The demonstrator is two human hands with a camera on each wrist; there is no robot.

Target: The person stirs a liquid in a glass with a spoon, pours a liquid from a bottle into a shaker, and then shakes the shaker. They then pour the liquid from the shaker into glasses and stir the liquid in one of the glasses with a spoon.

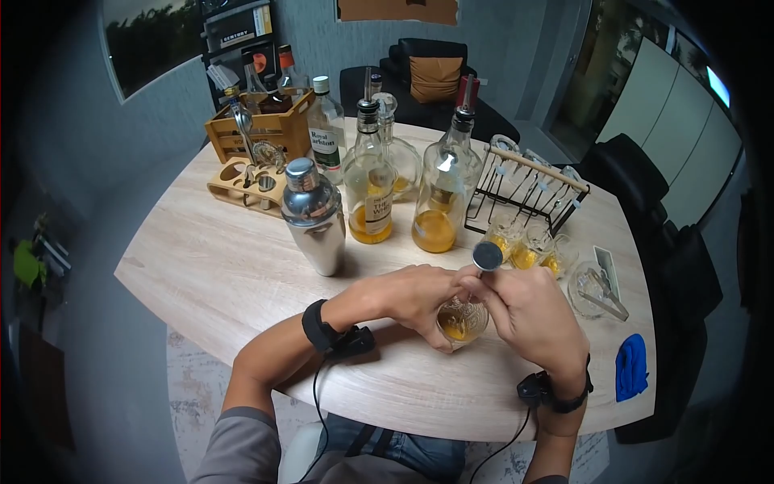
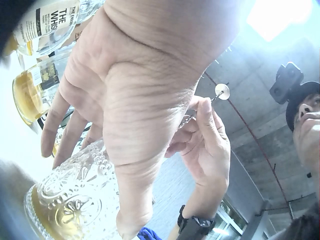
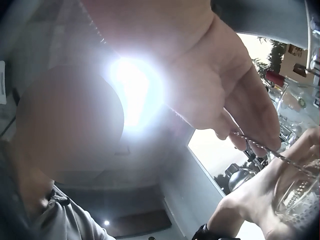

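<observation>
My left hand [image 1: 415,300] holds a clear embossed drinking glass [image 1: 468,324], thumb on the near side and fingers round the far side. Amber liquid sits low in the glass, whose raised flower pattern shows in the left wrist view [image 2: 75,210]. Above its rim, my right hand [image 1: 534,313] pinches a bar spoon between thumb and fingers. The spoon's flat round end [image 1: 487,256] points up, while its twisted shaft [image 3: 272,151] slants down toward the glass. The spoon's lower end is hidden in the head view.
Beyond the hands stand a steel cocktail shaker [image 1: 316,226] and two bottles with pourers, one labelled [image 1: 372,202], one plain [image 1: 435,226]. Small glasses of amber liquid [image 1: 526,256], a glass bowl with tongs [image 1: 605,300] and a blue cloth [image 1: 631,369] lie rightward. A wooden crate [image 1: 222,137] is back left.
</observation>
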